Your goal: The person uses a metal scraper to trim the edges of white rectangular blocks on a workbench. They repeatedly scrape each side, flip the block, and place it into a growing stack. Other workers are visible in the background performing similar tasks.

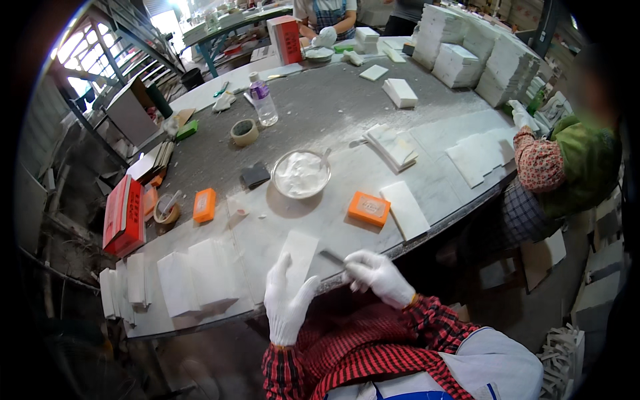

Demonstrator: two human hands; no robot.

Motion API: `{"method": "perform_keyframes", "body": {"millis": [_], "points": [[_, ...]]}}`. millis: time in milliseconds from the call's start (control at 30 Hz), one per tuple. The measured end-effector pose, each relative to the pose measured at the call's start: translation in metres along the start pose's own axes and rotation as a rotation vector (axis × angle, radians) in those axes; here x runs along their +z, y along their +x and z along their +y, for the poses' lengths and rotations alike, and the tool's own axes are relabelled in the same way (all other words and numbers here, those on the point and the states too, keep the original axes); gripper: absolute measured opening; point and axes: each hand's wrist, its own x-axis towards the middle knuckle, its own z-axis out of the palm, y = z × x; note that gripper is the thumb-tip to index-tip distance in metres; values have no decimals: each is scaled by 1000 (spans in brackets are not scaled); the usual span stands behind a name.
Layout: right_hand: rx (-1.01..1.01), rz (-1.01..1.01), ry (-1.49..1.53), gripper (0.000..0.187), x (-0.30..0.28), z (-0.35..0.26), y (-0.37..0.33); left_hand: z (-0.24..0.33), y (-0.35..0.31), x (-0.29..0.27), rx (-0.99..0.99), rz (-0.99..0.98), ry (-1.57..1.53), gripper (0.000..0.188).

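Note:
A white knitted glove covers my left hand (287,300), thumb spread from the fingers, at the lower left edge of a white rectangular tile (301,252) near the table's front edge. Whether the hand touches the tile I cannot tell. Just right of it, my gloved right hand (380,277) is closed around a narrow, flat dark metal blade (331,257), a scraper or putty knife by its look. The blade points left toward the tile. Farther back stands a metal bowl (301,194) of white paste or powder, a utensil leaning inside.
An orange box (369,209) lies beside another white tile (405,211) at right. Tile stacks (212,272) stand front left, near a red box (125,217). Tape (245,132) and a bottle (263,101) are farther back. A co-worker (567,153) stands at right.

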Motion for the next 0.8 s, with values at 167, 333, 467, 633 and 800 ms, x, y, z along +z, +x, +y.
{"method": "perform_keyframes", "body": {"millis": [167,333,467,633,800], "points": [[-65,-143,-119,22,30,7,-11,18,-19,12,-342,-9,-654,38],[-113,-205,-268,22,27,9,-11,13,-27,19,-351,28,-448,16],[-138,-254,-370,22,15,18,-7,10,-31,19,-283,-54,-302,16],[-323,-251,-453,21,12,25,-4,12,-36,14,-266,-84,-284,31],[-296,-63,-296,13,13,29,3,-13,-50,5,-278,-99,-241,52]]}}
